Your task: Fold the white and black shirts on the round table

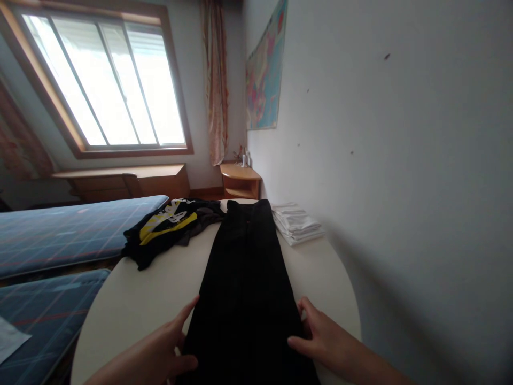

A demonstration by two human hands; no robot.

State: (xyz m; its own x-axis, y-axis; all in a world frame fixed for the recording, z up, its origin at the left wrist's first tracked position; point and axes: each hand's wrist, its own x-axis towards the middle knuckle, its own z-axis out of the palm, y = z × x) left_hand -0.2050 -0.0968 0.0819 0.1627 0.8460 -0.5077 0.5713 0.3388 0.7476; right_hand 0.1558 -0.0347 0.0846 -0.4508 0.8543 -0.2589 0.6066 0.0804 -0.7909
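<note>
A pair of black trousers [245, 278] lies lengthwise down the middle of a round white table [140, 299], its waistband at the far end and its lower part running out of view toward me. My left hand [172, 345] touches the left edge of the trousers, index finger stretched along it and thumb resting on the cloth. At the opposite edge is my right hand [315, 331], with its thumb on the fabric and its index finger apart from it. Both hands look open, though some fingers are partly hidden.
A black shirt with yellow and white print [170, 224] lies crumpled at the table's far left. White folded cloths [296, 222] are stacked at the far right, near the wall [401, 187]. Blue plaid mattresses [72, 230] are on the left. A small corner shelf [240, 172] stands beyond.
</note>
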